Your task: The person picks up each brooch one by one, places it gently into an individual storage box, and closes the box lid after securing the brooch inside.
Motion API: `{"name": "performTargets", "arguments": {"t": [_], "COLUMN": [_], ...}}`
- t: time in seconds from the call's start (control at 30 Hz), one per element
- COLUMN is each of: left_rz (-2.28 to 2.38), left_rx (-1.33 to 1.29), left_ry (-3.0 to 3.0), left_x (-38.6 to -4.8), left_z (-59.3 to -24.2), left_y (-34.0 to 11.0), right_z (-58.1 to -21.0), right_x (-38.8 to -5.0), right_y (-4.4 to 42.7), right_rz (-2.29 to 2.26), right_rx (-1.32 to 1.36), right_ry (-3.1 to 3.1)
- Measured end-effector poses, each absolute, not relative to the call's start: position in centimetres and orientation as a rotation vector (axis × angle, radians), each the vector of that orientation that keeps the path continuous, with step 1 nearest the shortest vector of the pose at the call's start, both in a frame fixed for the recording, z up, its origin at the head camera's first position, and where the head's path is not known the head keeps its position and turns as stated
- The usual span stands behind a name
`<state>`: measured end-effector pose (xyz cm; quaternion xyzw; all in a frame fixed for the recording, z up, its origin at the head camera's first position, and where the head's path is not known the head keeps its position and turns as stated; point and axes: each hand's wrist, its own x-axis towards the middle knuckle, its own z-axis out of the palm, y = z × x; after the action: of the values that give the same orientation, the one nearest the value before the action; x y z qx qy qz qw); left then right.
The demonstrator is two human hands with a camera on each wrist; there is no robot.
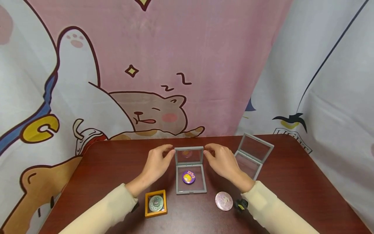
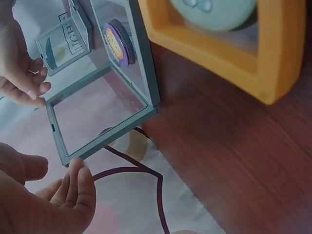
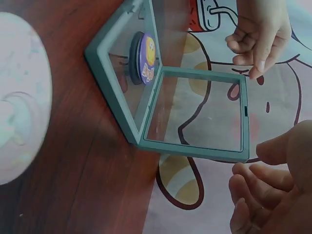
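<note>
A grey hinged frame (image 1: 191, 191) with clear panels lies on the table, its lid (image 1: 189, 148) raised. On its lower panel rests a round purple badge (image 1: 188, 177) with a yellow figure. My left hand (image 1: 156, 164) is at the lid's upper left corner, fingertips touching its edge, as the left wrist view shows. My right hand (image 1: 223, 161) is at the upper right corner, its thumb and fingers loosely bent beside the edge; whether they touch it I cannot tell.
A second grey frame (image 1: 257, 159) stands unfolded at the back right. An orange frame (image 1: 146, 204) holding a green badge (image 1: 156, 203) lies front left. A pale pink badge (image 1: 224, 201) lies front right, beside a small black object (image 1: 241, 204). A printed curtain (image 1: 204, 65) hangs behind the table.
</note>
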<state>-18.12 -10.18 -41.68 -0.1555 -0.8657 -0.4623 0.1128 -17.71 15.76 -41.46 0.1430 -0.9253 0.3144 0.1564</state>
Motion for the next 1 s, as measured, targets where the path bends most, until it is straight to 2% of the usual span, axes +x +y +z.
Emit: {"name": "performTargets", "arguments": {"t": [0.33,1.0], "left_rz": [-1.410,-1.471], "left_rx": [-0.405,-0.406], "left_ry": [-2.621,-2.683], "left_x": [-18.8,-16.5], "left_z": [-42.2,-42.4], "left_y": [-9.7,-10.0], "right_z": [-41.3,-41.3], "right_x": [-18.3,-16.6], "right_y": [14.9,15.7], "right_rz": [0.983,1.339], "right_rx": [0.394,0.370], "right_ry": [-2.716,-2.680]}}
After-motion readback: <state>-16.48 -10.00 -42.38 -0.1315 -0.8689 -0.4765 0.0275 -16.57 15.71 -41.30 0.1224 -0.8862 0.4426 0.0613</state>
